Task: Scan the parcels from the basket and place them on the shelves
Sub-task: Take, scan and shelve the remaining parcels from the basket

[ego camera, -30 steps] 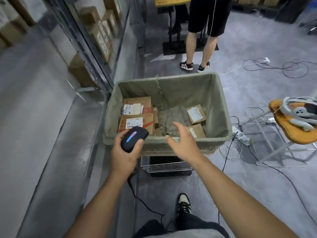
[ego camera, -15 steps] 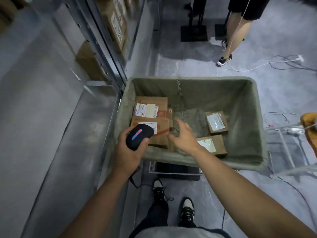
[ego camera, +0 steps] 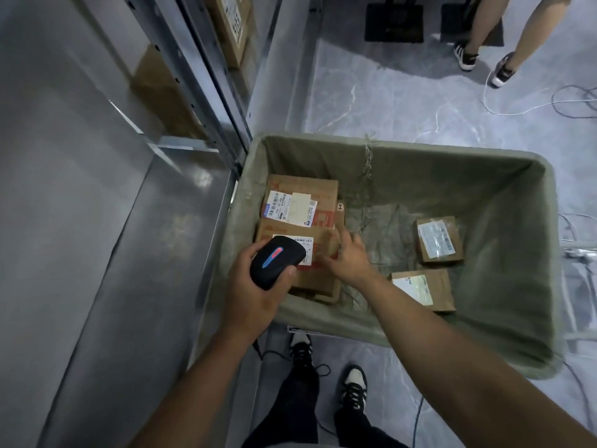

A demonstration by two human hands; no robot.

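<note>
A grey-green fabric basket (ego camera: 504,337) stands on the floor with several cardboard parcels inside. My left hand (ego camera: 248,295) grips a black scanner (ego camera: 277,262) with a lit red and blue strip, held over the basket's near left corner. My right hand (ego camera: 347,258) reaches down into the basket, fingers spread, at the right edge of the near left parcel (ego camera: 318,276) with a white label. A second labelled parcel (ego camera: 302,202) lies behind it. Two smaller parcels, one (ego camera: 437,240) farther and one (ego camera: 423,289) nearer, lie at the right.
Grey metal shelves (ego camera: 97,221) run along the left, with cardboard boxes (ego camera: 231,24) on farther levels. Another person's legs (ego camera: 484,37) stand at the top right. Cables (ego camera: 549,105) trail over the floor at the right. My own feet (ego camera: 326,370) are below the basket.
The view has tilted down and come closer to the basket. My right hand has gone deeper into the basket, toward the left parcels. The scanner has stayed over the near left corner.
</note>
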